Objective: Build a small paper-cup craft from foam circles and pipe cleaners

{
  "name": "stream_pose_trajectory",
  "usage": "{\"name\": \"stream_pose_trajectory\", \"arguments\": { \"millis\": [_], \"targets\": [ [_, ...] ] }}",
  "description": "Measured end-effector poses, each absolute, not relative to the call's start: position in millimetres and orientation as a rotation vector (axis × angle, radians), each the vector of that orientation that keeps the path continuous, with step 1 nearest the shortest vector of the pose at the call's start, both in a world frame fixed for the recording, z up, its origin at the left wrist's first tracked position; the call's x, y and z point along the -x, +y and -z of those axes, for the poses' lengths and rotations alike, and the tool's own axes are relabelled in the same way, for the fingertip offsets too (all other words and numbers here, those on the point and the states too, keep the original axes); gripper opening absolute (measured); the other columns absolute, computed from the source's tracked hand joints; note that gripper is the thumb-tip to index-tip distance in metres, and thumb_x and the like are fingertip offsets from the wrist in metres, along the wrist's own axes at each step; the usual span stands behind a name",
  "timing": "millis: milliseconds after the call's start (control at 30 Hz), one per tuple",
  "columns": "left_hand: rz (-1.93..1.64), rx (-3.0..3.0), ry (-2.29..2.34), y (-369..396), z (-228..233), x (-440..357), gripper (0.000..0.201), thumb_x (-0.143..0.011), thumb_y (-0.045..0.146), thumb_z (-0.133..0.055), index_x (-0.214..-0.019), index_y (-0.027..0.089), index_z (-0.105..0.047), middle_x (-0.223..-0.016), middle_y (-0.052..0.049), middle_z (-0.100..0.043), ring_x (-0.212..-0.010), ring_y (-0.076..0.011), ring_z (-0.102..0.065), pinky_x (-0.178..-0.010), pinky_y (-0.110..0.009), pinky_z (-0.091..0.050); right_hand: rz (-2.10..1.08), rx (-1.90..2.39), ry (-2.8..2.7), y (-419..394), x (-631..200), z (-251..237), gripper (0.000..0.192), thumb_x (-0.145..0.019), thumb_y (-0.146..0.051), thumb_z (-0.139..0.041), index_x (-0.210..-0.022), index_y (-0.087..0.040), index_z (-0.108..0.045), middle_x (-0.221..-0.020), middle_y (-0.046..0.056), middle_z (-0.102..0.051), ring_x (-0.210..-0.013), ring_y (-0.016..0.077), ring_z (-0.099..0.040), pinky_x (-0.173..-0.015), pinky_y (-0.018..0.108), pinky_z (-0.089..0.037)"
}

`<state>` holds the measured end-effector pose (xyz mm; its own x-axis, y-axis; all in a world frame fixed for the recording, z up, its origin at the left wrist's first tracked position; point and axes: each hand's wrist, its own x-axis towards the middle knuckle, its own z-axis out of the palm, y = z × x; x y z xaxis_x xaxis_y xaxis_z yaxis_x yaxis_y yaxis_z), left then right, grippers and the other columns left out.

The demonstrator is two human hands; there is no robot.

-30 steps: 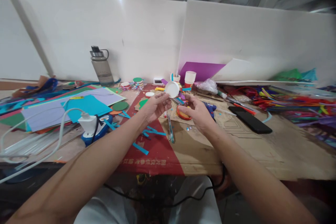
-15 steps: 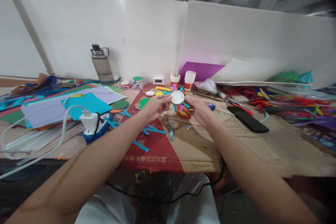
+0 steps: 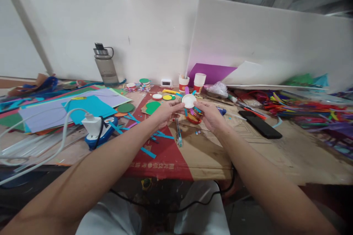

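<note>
A white round paper disc (image 3: 189,101) with blue and purple paper strips sticking out around its rim is held up over the worktable. My left hand (image 3: 165,115) pinches its left edge. On the opposite edge, my right hand (image 3: 210,116) is closed with its thumb at the rim. Behind and below the disc lies a red ring-shaped thing (image 3: 193,118), partly hidden. A clear-barrelled pen (image 3: 179,134) rests on the cardboard between my forearms. Loose blue paper strips (image 3: 148,152) lie beside my left forearm.
Coloured paper sheets (image 3: 41,115), a power strip (image 3: 92,141) with a white cable and a water bottle (image 3: 106,68) occupy the left. Two paper cups (image 3: 199,82), a small white clock (image 3: 166,83) and green paper circles stand behind. Right are a black phone (image 3: 260,125) and colourful strips (image 3: 292,108).
The disc has shifted slightly to the right, and its strips show more clearly around it. Both hands' fingertips have come in closer over its edges.
</note>
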<state>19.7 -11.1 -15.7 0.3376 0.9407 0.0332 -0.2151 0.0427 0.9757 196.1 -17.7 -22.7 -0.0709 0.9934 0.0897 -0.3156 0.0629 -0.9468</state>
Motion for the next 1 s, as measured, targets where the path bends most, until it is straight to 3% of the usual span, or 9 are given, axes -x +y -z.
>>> {"name": "stream_pose_trajectory", "arguments": {
  "millis": [333,833,1000],
  "targets": [
    [-1.096,-1.143,0.812,-8.3,19.7,-20.9,0.047,-0.057,0.043,-0.088,-0.088,0.012,-0.071,-0.079,-0.005,-0.069,-0.065,-0.0101,-0.060,-0.056,-0.021,-0.039,-1.331,0.942,-1.069,-18.1,-194.6,24.4,0.038,-0.050,-0.043,-0.086,-0.072,-0.017,-0.069,-0.072,-0.001,-0.063,-0.057,0.0072,-0.049,-0.052,0.022,-0.038],
    [-1.030,-1.201,0.805,-10.2,20.1,-21.0,0.044,-0.057,0.045,-0.087,-0.073,0.011,-0.064,-0.062,0.002,-0.056,-0.058,-0.0081,-0.054,-0.055,-0.022,-0.039,-1.307,0.912,-1.087,-19.0,-192.6,24.4,0.039,-0.049,-0.045,-0.086,-0.071,-0.018,-0.069,-0.073,0.001,-0.066,-0.062,0.0103,-0.054,-0.056,0.024,-0.043],
    [-0.988,-1.244,0.807,-10.6,16.5,-17.5,0.040,-0.061,0.044,-0.084,-0.072,0.012,-0.063,-0.062,0.001,-0.058,-0.055,-0.0080,-0.053,-0.055,-0.023,-0.038,-1.301,0.921,-1.095,-18.0,-193.7,25.5,0.039,-0.050,-0.046,-0.086,-0.070,-0.018,-0.068,-0.073,0.001,-0.066,-0.061,0.0099,-0.054,-0.056,0.024,-0.041]
  ]
}}
